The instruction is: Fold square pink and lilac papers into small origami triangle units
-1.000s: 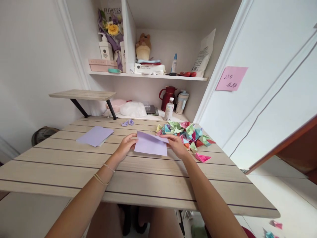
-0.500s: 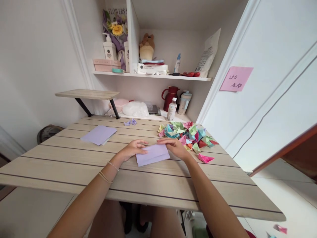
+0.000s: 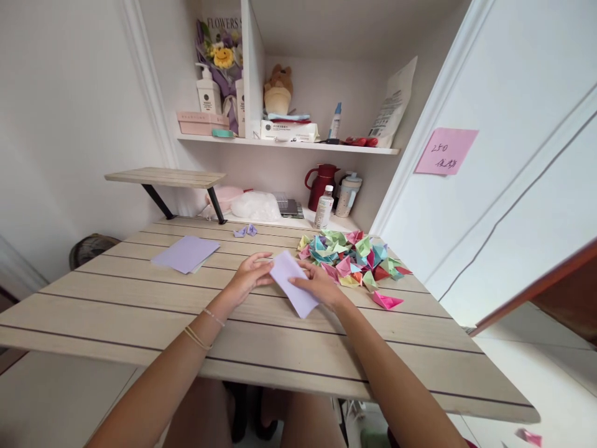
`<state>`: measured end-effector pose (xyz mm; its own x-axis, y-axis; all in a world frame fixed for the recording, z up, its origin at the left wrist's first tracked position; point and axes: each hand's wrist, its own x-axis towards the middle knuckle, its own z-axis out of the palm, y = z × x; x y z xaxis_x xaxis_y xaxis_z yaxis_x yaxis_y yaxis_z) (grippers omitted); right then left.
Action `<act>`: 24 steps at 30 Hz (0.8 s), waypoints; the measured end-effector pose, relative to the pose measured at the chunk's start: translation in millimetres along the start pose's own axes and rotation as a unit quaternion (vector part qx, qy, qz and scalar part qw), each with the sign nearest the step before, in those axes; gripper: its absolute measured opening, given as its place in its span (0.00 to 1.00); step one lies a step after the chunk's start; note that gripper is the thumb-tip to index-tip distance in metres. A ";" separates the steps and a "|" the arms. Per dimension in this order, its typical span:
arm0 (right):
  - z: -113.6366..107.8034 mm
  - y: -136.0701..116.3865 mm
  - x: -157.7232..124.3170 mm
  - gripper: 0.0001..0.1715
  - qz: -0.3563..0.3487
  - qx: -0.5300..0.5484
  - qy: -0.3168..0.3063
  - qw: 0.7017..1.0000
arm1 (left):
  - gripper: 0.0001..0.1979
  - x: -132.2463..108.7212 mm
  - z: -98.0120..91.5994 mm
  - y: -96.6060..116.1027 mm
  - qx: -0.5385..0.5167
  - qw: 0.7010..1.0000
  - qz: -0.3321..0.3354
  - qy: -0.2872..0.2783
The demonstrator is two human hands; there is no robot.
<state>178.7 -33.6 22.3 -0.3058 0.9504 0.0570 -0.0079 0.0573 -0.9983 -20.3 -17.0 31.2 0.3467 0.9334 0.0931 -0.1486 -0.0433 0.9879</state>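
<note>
A folded sheet of light purple paper point(image 3: 293, 285) is tilted above the table, its long side slanting down to the right. My right hand point(image 3: 321, 285) grips it from the right, thumb across the front and fingers behind. At its upper left edge is my left hand point(image 3: 252, 275), fingers apart, the tips at or just touching the paper. To the left lies a stack of flat purple sheets point(image 3: 186, 254). Two small purple folded pieces point(image 3: 245, 231) rest farther back. Beyond my right hand is a heap of colourful folded paper boats point(image 3: 354, 255), with a single pink boat point(image 3: 387, 300) nearer me.
A small raised shelf point(image 3: 165, 177) stands on the slatted wooden table point(image 3: 298, 354) at the back left. Behind the table are a plastic bottle point(image 3: 324, 208), a dark red jug point(image 3: 321, 186) and a pale cup point(image 3: 347, 194). Pink paper point(image 3: 530, 437) lies on the floor at right.
The folded paper has turned from lying nearly level across to a steep slant. My right hand has shifted from its top edge to gripping its right side; my left fingers have come off its face.
</note>
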 end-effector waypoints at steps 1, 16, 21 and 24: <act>0.6 1.6 1.8 0.32 -0.015 0.034 0.038 0.999 | 0.23 0.7 0.4 -0.1 -0.010 1.000 -0.010 0.012; 11.1 -0.8 -0.4 0.24 -0.012 0.103 0.110 0.988 | 0.15 0.1 12.4 -14.8 0.084 0.995 -0.057 -0.005; 9.9 1.2 -0.3 0.25 -0.023 0.104 0.115 0.988 | 0.17 -0.8 14.9 -13.6 0.085 0.994 -0.065 0.001; 10.0 1.1 -0.7 0.24 -0.022 0.104 0.118 0.987 | 0.17 -1.1 15.6 -13.4 0.086 0.994 -0.067 0.001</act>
<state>169.3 -37.2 21.0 -0.0710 0.9945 0.0777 -0.2185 0.0605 -0.9740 -4.3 -23.0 19.8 0.3516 0.9353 -0.0408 0.0595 0.0212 0.9980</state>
